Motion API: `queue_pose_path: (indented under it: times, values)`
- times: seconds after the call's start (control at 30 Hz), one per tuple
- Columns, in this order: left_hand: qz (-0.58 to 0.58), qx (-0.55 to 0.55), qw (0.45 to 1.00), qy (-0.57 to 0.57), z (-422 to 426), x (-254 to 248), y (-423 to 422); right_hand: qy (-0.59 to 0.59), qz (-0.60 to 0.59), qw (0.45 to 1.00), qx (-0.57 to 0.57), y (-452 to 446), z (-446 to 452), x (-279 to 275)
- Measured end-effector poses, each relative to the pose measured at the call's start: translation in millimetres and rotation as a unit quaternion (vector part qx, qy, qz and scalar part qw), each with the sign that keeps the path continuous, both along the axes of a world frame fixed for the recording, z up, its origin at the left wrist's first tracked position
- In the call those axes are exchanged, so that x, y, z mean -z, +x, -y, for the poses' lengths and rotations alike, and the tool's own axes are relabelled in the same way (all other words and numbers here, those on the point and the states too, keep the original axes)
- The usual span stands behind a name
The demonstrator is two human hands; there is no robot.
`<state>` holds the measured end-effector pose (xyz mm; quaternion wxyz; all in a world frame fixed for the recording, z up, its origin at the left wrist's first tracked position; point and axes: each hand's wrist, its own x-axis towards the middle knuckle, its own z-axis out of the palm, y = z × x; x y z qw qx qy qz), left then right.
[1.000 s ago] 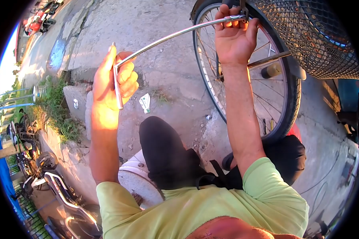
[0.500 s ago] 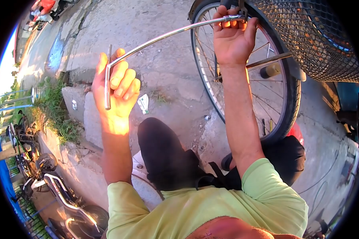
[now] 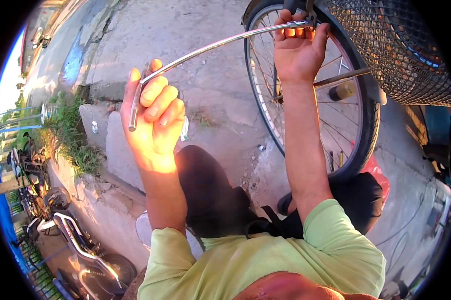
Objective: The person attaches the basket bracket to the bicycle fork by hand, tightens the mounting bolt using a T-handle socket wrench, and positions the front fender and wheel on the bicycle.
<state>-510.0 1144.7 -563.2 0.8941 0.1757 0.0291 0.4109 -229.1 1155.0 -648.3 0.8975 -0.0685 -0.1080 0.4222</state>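
A long chrome T-handle socket wrench (image 3: 215, 46) spans between my two hands, its shaft looking curved in this wide view. My left hand (image 3: 155, 112) is closed around its crossbar end, the bar lying across the palm. At the other end, my right hand (image 3: 299, 55) has its fingers curled behind the socket end, palm facing me. That end meets a dark metal part (image 3: 310, 17) by the rim of the bicycle wheel (image 3: 253, 65); the exact fastener is hidden. Spokes and the black tyre show behind my right forearm.
A black mesh basket (image 3: 390, 50) hangs over the wheel at upper right. My knees flank the concrete ground (image 3: 220, 110). A red plastic bag (image 3: 378, 175) lies beside the tyre. Parked motorcycles (image 3: 85, 250) stand at lower left, with grass (image 3: 70, 130) along the kerb.
My left hand has shifted slightly right, and the crossbar in it has turned a little, now tilted. My right hand keeps its place at the socket end. The whole view has shifted slightly.
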Motion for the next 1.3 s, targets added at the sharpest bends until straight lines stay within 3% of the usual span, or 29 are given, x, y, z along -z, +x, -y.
queue_pose_path:
  times: [0.23,0.47,0.57,0.87,1.3]
  values:
    - [-0.083,-0.015,0.995,0.061,-3.5,-5.2,-2.7,0.017,0.004,1.000,-0.010,2.0,0.3,2.6]
    - [-0.103,-0.042,0.993,0.029,1.2,-7.8,-0.5,0.030,0.002,0.999,-0.017,1.5,-0.8,5.5]
    - [-0.116,-0.040,0.990,0.075,-1.1,-6.3,-1.6,0.029,-0.004,0.999,-0.022,1.5,-0.7,5.6]
    - [-0.246,-0.103,0.956,0.122,-1.9,-19.3,-1.6,0.040,0.000,0.999,-0.027,3.4,-1.4,8.4]
    - [-0.341,-0.160,0.906,0.191,-5.0,-17.1,-3.7,0.022,0.001,1.000,-0.011,-2.3,2.2,1.3]
